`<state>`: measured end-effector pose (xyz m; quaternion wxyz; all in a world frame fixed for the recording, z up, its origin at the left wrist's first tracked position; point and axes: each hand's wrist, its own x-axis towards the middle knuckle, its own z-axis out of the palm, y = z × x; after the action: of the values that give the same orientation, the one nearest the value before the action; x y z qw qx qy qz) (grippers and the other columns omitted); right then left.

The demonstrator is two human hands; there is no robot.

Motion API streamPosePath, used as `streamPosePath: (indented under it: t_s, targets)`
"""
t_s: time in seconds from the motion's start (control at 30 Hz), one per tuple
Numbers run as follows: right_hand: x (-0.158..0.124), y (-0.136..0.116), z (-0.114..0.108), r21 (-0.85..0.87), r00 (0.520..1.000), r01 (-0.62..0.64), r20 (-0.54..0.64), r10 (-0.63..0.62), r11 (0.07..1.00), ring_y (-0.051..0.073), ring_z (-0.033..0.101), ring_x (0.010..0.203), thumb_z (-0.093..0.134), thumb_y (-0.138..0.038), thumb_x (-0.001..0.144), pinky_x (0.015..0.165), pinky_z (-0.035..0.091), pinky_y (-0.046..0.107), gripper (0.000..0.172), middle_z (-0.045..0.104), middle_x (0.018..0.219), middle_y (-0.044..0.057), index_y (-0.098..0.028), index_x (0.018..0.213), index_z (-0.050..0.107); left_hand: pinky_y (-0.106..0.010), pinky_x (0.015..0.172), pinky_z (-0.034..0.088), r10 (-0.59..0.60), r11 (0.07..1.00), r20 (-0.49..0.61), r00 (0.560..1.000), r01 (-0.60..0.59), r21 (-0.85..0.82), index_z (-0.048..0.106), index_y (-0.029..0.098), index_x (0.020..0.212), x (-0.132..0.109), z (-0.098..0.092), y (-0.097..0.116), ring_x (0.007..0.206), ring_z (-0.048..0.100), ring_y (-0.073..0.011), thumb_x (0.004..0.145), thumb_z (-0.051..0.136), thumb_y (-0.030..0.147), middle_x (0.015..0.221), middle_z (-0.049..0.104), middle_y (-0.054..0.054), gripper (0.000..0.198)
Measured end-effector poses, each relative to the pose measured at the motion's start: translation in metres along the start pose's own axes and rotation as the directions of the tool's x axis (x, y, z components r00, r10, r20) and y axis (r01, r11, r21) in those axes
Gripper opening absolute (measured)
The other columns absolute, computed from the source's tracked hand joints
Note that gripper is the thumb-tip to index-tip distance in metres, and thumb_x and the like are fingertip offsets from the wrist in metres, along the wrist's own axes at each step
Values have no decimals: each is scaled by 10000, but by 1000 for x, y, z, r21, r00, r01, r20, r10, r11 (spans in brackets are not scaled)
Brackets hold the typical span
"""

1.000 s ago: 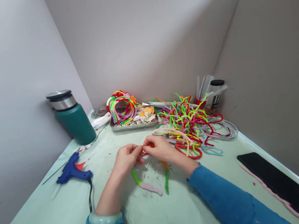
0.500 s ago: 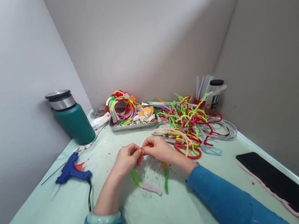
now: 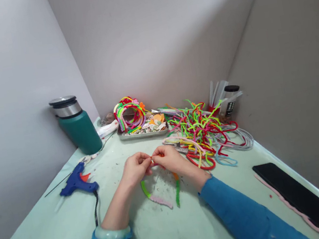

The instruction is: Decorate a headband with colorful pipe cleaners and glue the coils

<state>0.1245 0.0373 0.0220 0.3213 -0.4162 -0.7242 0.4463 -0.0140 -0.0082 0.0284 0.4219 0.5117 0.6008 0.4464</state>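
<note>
Both my hands meet above the middle of the table, fingertips pinched close together. Between them is a headband wrapped in coloured pipe cleaner (image 3: 160, 201), its arch mostly covered by my fingers. One end, green then pink, curves out below my left hand (image 3: 135, 168). The other end, orange then green, hangs below my right hand (image 3: 169, 160). A bit of orange-red pipe cleaner (image 3: 154, 164) shows at the pinch. Thumb and forefinger of each hand are closed on this wrapped band; exactly which strand each holds is hidden.
A blue glue gun (image 3: 77, 180) and green bottle (image 3: 81, 134) stand left. Behind are a metal tray (image 3: 144, 135) and finished headbands (image 3: 122, 120). Right lie tangled pipe cleaners (image 3: 197, 123), red-handled scissors (image 3: 199, 162), a jar (image 3: 229, 103) and a black slab (image 3: 302, 195).
My fingers shift very slightly at the top of the headband. Both hands stay in nearly the same place, and the objects around them have not moved.
</note>
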Motion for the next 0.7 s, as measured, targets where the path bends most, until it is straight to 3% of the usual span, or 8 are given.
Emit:
streamPosePath:
  t_s: [0.13, 0.33, 0.5, 0.7]
  targets:
    - [-1, -3, -1, 48, 1000, -20, -7, 20, 999, 67, 460, 447, 525, -173, 651, 416, 339, 165, 72, 547, 533, -24, -141, 652, 590, -197, 415, 359, 56, 994, -24, 998, -53, 98, 547, 160, 700, 0, -1, -3, 410, 529, -111, 681, 559, 280, 474, 581, 20, 122]
    - [2, -2, -8, 332, 969, -185, 220, 115, 925, 82, 504, 464, 549, -273, 730, 417, 413, 192, 124, 591, 625, 6, -150, 737, 569, -207, 420, 384, -14, 999, -61, 998, 11, -43, 524, 160, 727, 1, 0, -1, 416, 544, -113, 666, 567, 275, 531, 594, 20, 137]
    - [2, -1, -8, 248, 971, -176, 205, 126, 953, 72, 482, 441, 554, -217, 718, 405, 393, 181, 75, 586, 600, 6, -143, 704, 561, -215, 410, 393, -10, 998, -31, 999, 8, -62, 529, 159, 817, 1, 0, 0, 405, 531, -109, 669, 559, 277, 595, 615, 12, 191]
    - [1, -1, -8, 62, 984, -93, 157, 82, 994, 69, 434, 390, 519, -220, 733, 391, 324, 177, 106, 501, 468, -35, -145, 688, 579, -212, 451, 399, 107, 969, -71, 992, -88, 230, 599, 180, 769, -1, -2, -2, 450, 556, -112, 696, 542, 310, 630, 635, 6, 160]
